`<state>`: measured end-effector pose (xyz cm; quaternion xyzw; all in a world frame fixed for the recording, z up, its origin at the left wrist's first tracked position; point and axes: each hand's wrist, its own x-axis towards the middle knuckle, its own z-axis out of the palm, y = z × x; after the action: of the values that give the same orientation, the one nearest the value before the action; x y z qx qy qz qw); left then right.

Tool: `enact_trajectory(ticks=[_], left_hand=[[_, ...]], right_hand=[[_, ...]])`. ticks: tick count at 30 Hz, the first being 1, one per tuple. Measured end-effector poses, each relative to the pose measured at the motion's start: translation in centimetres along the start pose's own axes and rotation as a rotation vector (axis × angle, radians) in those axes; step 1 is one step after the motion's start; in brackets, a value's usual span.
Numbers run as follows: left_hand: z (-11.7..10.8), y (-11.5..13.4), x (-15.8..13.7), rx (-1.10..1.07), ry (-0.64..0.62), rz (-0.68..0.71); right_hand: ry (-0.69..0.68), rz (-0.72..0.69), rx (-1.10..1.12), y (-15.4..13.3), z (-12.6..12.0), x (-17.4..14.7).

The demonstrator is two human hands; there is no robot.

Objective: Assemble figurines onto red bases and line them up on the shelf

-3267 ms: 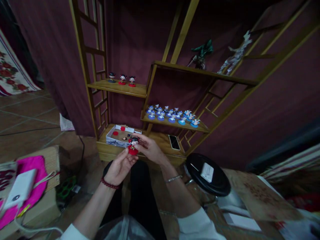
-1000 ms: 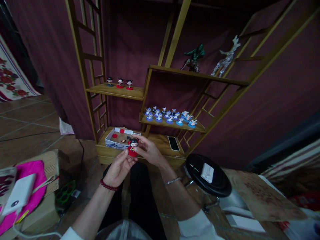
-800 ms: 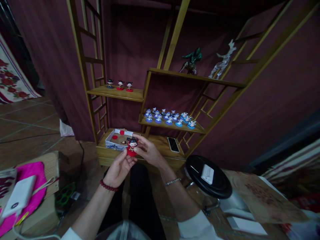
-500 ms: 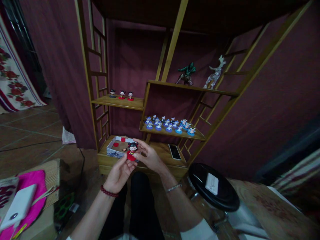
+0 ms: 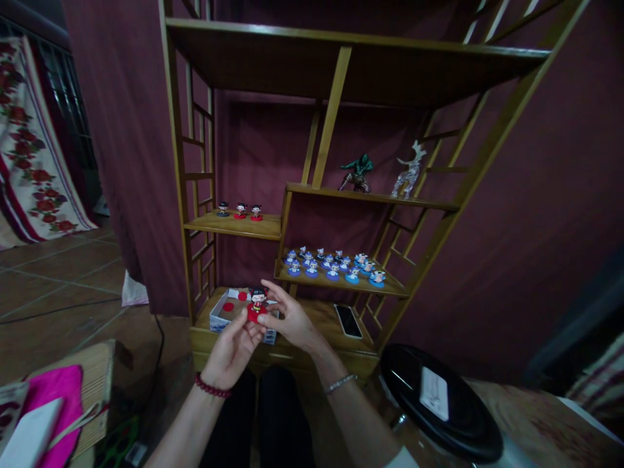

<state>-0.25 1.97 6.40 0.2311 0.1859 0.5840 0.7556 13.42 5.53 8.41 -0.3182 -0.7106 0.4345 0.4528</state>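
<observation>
Between my hands is a small black-haired figurine on a round red base, upright and facing me. My left hand grips the base from the lower left, thumb on its edge. From the right, my right hand pinches the base with its thumb, while its index finger reaches up beside the figurine's head. Just behind them, an open cardboard box with red discs inside stands on the bottom shelf, partly covered by my hands.
Three similar figurines stand on the left shelf. Several blue and purple figurines fill the lower right shelf. A phone lies on the bottom board. Above stand a green crouching statue and a clear deer. A black stool is at right.
My view has tilted up, so the shelves sit lower and the top board shows. Both hands keep the figurine in nearly the same pose.
</observation>
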Motion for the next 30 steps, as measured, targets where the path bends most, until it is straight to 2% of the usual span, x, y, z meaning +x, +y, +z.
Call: enact_trajectory(ticks=[7,15,30], left_hand=[[0.3,1.3,1.7,-0.010,-0.029,0.024],[0.9,3.5,2.5,0.059,-0.062,0.061],[0.9,5.4,4.7,0.071,-0.085,0.066]], right_hand=[[0.032,-0.032,-0.057,-1.0,-0.2,1.6],[0.111,-0.026,-0.071,-0.6,0.4,3.8],[0.100,-0.025,-0.061,-2.1,0.3,6.7]])
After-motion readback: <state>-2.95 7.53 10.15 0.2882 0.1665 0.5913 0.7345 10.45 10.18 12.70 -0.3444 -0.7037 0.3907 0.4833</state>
